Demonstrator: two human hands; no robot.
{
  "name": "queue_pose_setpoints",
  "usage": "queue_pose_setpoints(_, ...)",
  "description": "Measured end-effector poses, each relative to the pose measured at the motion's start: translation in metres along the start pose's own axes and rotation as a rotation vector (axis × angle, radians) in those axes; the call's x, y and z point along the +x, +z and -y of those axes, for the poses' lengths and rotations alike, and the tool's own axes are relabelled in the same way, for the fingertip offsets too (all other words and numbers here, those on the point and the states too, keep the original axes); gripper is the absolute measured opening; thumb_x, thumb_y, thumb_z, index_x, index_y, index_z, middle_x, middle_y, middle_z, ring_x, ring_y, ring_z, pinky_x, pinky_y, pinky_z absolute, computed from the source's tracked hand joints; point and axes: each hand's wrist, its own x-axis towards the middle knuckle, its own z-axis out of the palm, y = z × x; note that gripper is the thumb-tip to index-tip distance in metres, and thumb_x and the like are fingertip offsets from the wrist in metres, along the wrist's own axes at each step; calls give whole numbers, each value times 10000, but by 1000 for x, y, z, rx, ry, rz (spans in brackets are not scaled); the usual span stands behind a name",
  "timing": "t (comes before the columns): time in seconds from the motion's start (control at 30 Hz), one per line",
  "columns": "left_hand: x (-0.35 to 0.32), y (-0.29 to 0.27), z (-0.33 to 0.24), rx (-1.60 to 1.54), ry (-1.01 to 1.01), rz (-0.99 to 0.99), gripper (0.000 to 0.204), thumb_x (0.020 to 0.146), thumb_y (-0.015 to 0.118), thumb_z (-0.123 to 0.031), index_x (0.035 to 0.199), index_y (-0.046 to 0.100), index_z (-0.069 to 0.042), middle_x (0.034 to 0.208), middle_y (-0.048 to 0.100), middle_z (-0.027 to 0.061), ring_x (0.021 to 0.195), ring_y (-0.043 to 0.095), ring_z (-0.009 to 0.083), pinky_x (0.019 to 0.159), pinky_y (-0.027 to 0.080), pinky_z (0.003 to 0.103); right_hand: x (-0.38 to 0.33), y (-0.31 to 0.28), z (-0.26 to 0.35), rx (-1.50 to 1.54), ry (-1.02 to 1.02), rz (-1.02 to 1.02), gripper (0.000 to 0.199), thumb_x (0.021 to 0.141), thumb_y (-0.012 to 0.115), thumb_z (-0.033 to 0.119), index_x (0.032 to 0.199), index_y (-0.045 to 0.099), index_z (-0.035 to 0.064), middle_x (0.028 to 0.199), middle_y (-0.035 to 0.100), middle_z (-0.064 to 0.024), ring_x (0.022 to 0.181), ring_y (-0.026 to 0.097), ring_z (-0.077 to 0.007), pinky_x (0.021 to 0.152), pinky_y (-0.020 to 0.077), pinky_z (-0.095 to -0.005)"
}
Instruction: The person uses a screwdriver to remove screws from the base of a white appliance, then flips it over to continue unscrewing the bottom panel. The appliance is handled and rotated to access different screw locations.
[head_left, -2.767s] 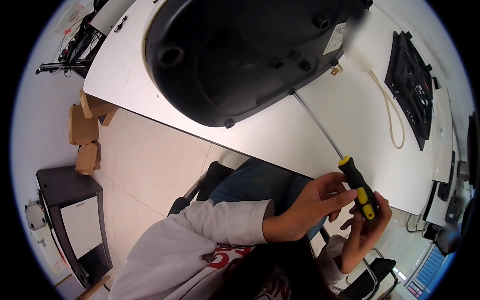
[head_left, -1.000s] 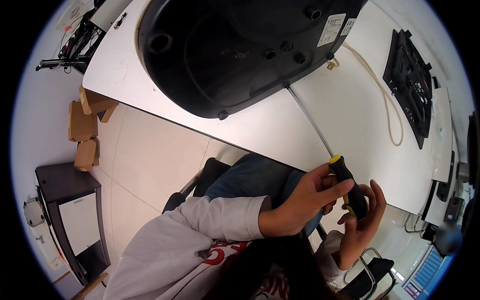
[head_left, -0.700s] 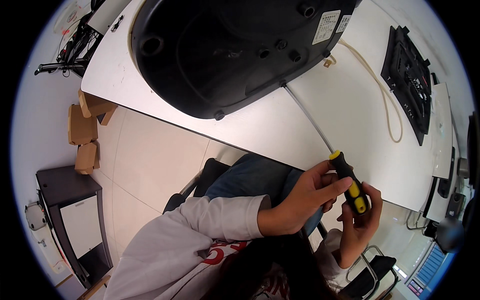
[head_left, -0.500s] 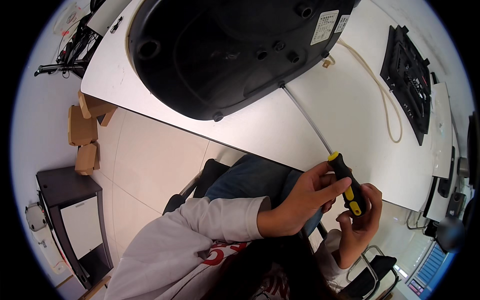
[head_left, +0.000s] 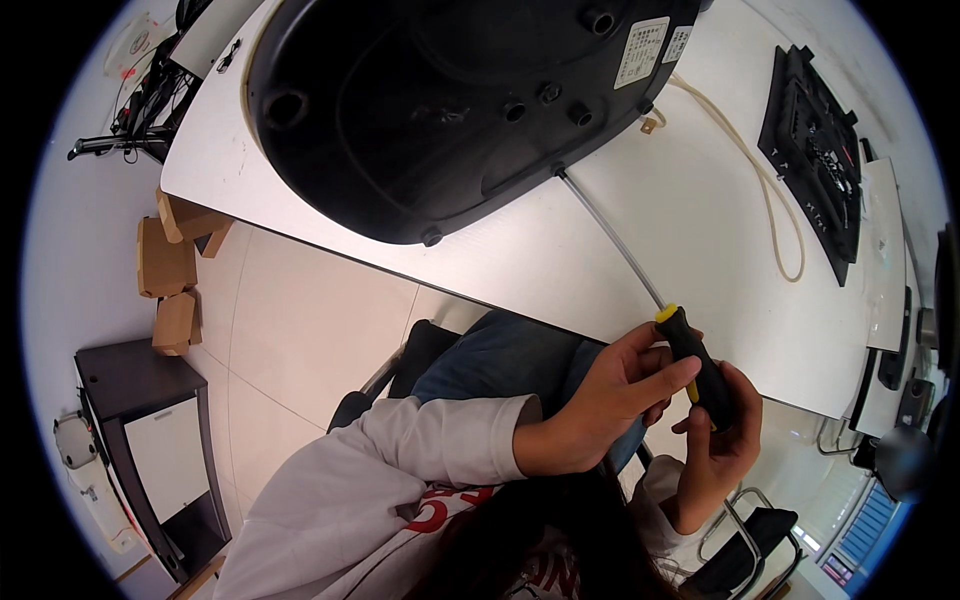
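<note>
A long screwdriver [head_left: 620, 245] with a black and yellow handle slants up from my hands. Its tip meets a screw hole at the near rim of a large black plastic appliance base [head_left: 420, 130], which shows its underside with several round sockets and white labels. My left hand [head_left: 610, 400] pinches the front of the handle between thumb and fingers. At the back end of the same handle, my right hand [head_left: 722, 435] has its thumb and fingers closed around it. Whether a screw sits under the tip is hidden inside the hole.
A beige power cord [head_left: 770, 200] curls over the white table [head_left: 700, 230]. To the right lies an opened black tool case [head_left: 815, 160] with small bits in it. Cardboard boxes [head_left: 165, 255] and a dark cabinet [head_left: 145, 380] stand at the left. A chair [head_left: 750, 550] is at lower right.
The screwdriver handle has turned about its length, so most of its yellow patches have gone from sight. My right fingers have shifted round it. The appliance base sits slightly further left in view.
</note>
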Motion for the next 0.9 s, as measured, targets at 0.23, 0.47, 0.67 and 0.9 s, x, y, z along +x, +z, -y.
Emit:
queue_pose_setpoints(0.23,1,-1,2,22,5,11,384,840,574,-163,1168,429,-25,747,517,-28,546,411,24,507,336,160,-1,-3,-3,45,12,-24,399,676,608,-66,1061,517,-12,1027,566,-123,914,558,-183,696,457,-224)
queue_pose_setpoints(0.47,0,-1,1,28,5,7,357,843,568,-162,1149,440,-31,755,523,-21,549,416,28,510,339,166,-2,-6,-6,39,0,-16,397,662,605,-69,1046,515,-20,1031,561,-132,957,547,-207,813,445,-282)
queue_pose_setpoints(0.67,0,-2,1,59,7,10,335,840,571,-162,1123,446,-34,783,536,-11,552,418,32,511,340,169,-3,-10,-10,53,-9,-30,398,672,609,-56,1056,504,-36,1034,555,-152,960,550,-226,785,468,-279)
queue_pose_setpoints(0.9,-2,-2,0,72,-38,-5,345,835,578,-156,1118,420,-37,812,509,-9,604,429,52,531,351,189,-6,-14,-12,159,1,-68,393,671,571,-66,1058,500,-51,1039,549,-164,952,547,-229,773,468,-279)
